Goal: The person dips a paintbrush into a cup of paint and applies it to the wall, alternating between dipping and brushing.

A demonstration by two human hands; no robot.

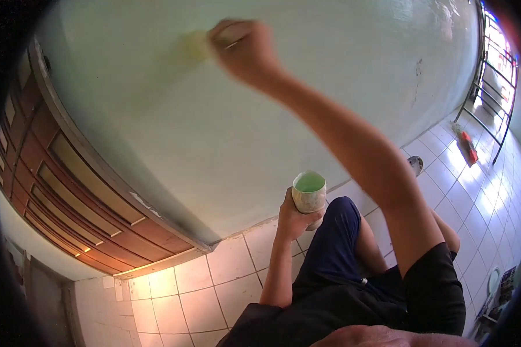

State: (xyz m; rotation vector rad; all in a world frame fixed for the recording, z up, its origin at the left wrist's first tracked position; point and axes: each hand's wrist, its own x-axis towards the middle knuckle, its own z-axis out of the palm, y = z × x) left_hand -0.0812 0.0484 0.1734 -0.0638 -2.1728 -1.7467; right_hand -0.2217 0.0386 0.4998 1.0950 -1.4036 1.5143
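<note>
My left hand (pixel 295 221) is wrapped round a whitish, stained cup (pixel 309 201), held upright in front of my knee. Pale green liquid that looks like paint (pixel 311 183) shows inside it. High against the pale green wall (pixel 173 133), my right hand (pixel 246 51) is closed on what looks like a paintbrush (pixel 198 46). Motion smears its yellowish end, and the fingers cover most of the rest. I cannot tell whether the brush touches the wall.
A brown wooden door (pixel 92 202) with a raised frame stands to the left. White tiles (pixel 228 260) cover the floor. On the right are a metal rack (pixel 492 95), a red object (pixel 469 149) on the floor and several items at the lower edge.
</note>
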